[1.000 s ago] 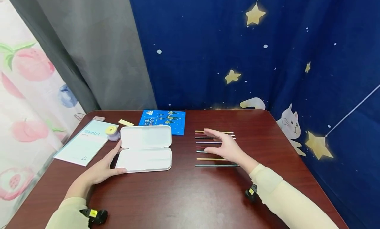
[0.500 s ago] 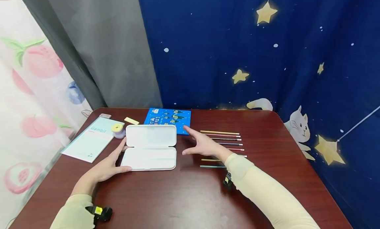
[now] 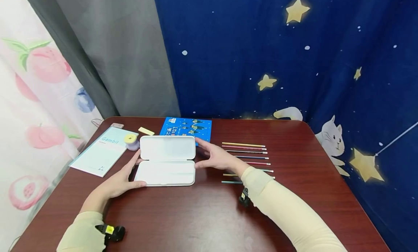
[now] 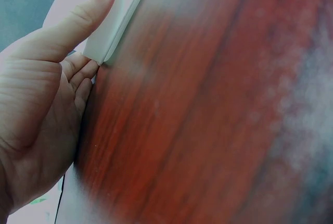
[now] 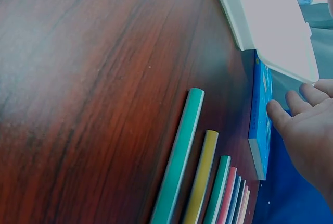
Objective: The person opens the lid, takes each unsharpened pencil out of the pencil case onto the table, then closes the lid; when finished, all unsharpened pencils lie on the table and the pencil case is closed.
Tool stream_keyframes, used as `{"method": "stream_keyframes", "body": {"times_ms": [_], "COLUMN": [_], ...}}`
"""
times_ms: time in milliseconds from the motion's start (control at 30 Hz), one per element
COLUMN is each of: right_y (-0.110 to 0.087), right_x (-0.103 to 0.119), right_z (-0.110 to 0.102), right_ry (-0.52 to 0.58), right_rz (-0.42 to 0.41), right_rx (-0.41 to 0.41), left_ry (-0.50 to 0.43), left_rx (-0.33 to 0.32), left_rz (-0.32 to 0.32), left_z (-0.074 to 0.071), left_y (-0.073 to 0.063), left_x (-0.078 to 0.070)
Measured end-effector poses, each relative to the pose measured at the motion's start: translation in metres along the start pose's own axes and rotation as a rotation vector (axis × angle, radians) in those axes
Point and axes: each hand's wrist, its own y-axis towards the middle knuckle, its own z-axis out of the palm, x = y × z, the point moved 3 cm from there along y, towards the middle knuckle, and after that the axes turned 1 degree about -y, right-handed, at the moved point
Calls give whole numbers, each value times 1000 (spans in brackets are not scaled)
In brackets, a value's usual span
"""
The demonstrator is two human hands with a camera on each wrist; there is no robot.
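A white pencil case (image 3: pixel 168 172) lies open on the table, its lid (image 3: pixel 168 147) folded back and its inside bare. My left hand (image 3: pixel 119 185) holds the case's left side; in the left wrist view the thumb (image 4: pixel 86 23) lies over the near corner and the other fingers bend against the side. At the case's right edge is my right hand (image 3: pixel 218 157), fingers and thumb spread, tips right at the lid and the base. The right wrist view shows its fingertips (image 5: pixel 278 112) near the lid's corner. Several pencils (image 3: pixel 245 145) lie in a row under and beyond the right forearm.
Behind the case lies a blue book (image 3: pixel 189 126). To the left are a pale notebook (image 3: pixel 101 152), a round yellow-and-lilac container (image 3: pixel 131 141), a cream strip-shaped piece (image 3: pixel 146 131) and a small pinkish block (image 3: pixel 117 125). Curtains (image 3: pixel 228 56) hang behind the table.
My right hand has moved left from above the pencils to the right edge of the pencil case. The left hand has stayed at the case's left side. The view has shifted slightly.
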Motion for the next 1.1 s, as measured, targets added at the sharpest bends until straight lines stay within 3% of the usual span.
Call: {"method": "stream_keyframes", "body": {"times_ms": [233,433,733,933,1100], "right_y": [-4,-12,-34,-46,-51], "right_x": [6,17,18,13,7], "right_z": [1,5,21,30,36], "right_ry": [9,-57,9,-84,-186], "right_rz": [0,-43,-96,-135,-121], "right_rx": [-52,-72,53,129,170], "left_ry": [-20,8,34,19,-10], "left_rx": [-2,-18,-30,-29,-4], "left_rz": [-2,-15,17,29,43], "left_z": [0,0,1,1,1], "left_y": [-1,-1,-2,-4,-6], "left_x": [-2,-3,-2,1,2]}}
